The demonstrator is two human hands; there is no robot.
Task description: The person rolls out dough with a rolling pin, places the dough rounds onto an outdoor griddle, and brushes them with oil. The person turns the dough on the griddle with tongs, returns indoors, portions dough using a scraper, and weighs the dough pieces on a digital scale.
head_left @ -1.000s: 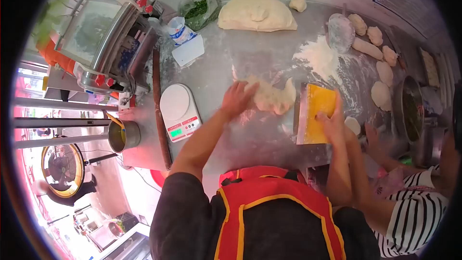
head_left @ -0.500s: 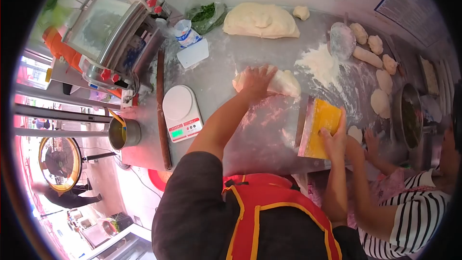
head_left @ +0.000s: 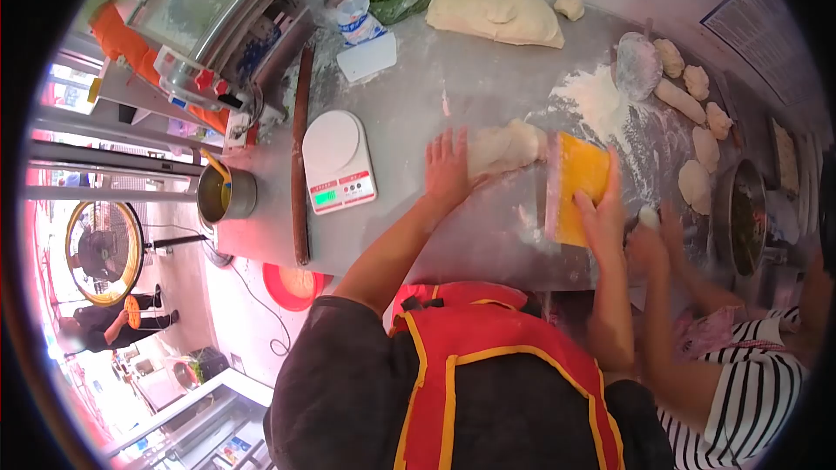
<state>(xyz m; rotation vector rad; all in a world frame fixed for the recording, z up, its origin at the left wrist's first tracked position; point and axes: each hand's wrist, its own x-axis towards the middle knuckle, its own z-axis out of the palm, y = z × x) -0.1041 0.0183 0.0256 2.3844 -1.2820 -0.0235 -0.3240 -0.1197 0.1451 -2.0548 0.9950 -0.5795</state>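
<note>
A floury piece of dough (head_left: 507, 147) lies on the steel worktop (head_left: 418, 244) in front of me. My left hand (head_left: 447, 170) rests at the dough's left end, fingers stretched out and pointing away from me. In my right hand (head_left: 603, 216) is a wide yellow dough scraper (head_left: 582, 187), gripped with the thumb on its near face. The scraper's edge stands close to the dough's right end; whether it touches cannot be made out.
A white kitchen scale (head_left: 338, 152) and a long rolling pin (head_left: 303, 157) lie left. Behind are a big dough mass (head_left: 496, 13) and spilled flour (head_left: 592, 100). At right, a co-worker's hand (head_left: 649, 248) is by a small dough piece, near several dough pieces and a metal bowl (head_left: 744, 218).
My left hand has slid off the top of the dough to its left end. The scraper has come nearer the dough's right end. The whole view has shifted slightly.
</note>
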